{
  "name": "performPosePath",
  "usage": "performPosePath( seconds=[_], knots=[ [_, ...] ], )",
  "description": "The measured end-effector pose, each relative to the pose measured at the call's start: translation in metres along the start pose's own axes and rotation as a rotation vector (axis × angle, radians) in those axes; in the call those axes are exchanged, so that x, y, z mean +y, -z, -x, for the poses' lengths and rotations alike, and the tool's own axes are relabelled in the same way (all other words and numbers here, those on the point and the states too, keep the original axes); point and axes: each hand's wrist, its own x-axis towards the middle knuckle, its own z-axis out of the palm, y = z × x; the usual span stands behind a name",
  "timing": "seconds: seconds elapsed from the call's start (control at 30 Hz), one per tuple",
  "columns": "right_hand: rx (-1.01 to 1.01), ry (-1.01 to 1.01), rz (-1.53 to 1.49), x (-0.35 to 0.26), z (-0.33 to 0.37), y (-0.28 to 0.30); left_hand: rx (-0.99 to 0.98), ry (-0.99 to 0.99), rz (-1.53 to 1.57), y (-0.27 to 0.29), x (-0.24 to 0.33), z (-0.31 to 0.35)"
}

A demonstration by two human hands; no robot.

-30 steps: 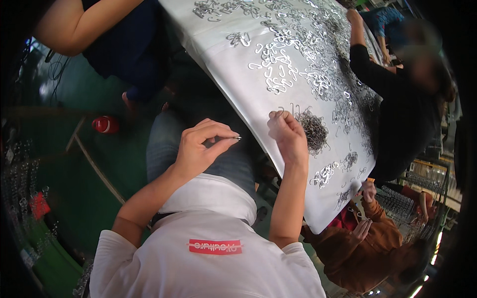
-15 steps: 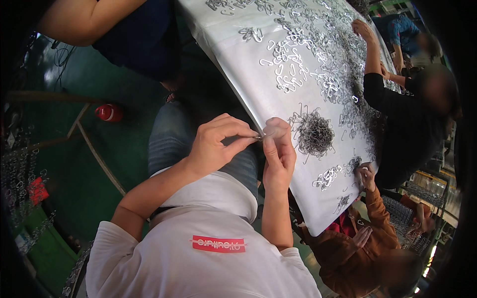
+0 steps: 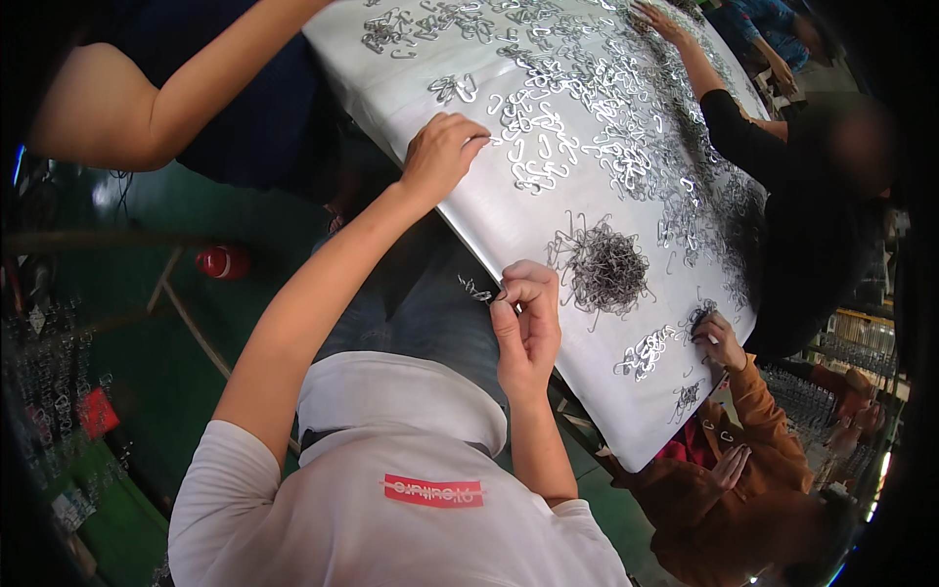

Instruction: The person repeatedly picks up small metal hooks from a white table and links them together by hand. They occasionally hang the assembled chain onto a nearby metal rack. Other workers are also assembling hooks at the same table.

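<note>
My right hand (image 3: pixel 528 328) is closed in a pinch beside the table edge. Between its thumb and fingers it holds a few small linked metal hooks (image 3: pixel 476 290), which stick out to the left; their exact linking is too small to make out. My left hand (image 3: pixel 442 161) is stretched forward over the table's left edge, its fingers drawn together. Its fingertips are at the near side of a spread of shiny S-shaped metal hooks (image 3: pixel 538 147), and whether one is between them is hidden. A dense heap of darker wire hooks (image 3: pixel 606 266) lies beyond my right hand.
The white-covered table (image 3: pixel 499 220) bears many more hooks, including a small cluster (image 3: pixel 646 354) near its right corner. Co-workers' hands work around it: a hand at the far side (image 3: pixel 665 24) and another at the right (image 3: pixel 722 342). A red container (image 3: pixel 223 261) stands at left.
My left hand has let go of the piece it pinched with my right hand and moved forward over the table to the hooks. My right hand has shifted slightly down and left, still holding the hooks.
</note>
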Motion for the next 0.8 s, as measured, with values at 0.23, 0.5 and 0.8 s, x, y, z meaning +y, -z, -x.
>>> performPosePath(
  seconds=[0.23, 0.5, 0.8],
  knots=[
    [0.053, 0.012, 0.064, 0.007, 0.004, -0.002, -0.208, -0.03, -0.182, -0.01, -0.006, -0.023],
    [0.075, -0.05, 0.108, 0.008, 0.007, -0.006, -0.223, 0.465, 0.538, 0.057, 0.072, 0.045],
    [0.099, 0.02, 0.101, 0.009, -0.002, -0.019, -0.063, 0.25, 0.659, 0.099, 0.116, 0.079]
  ],
)
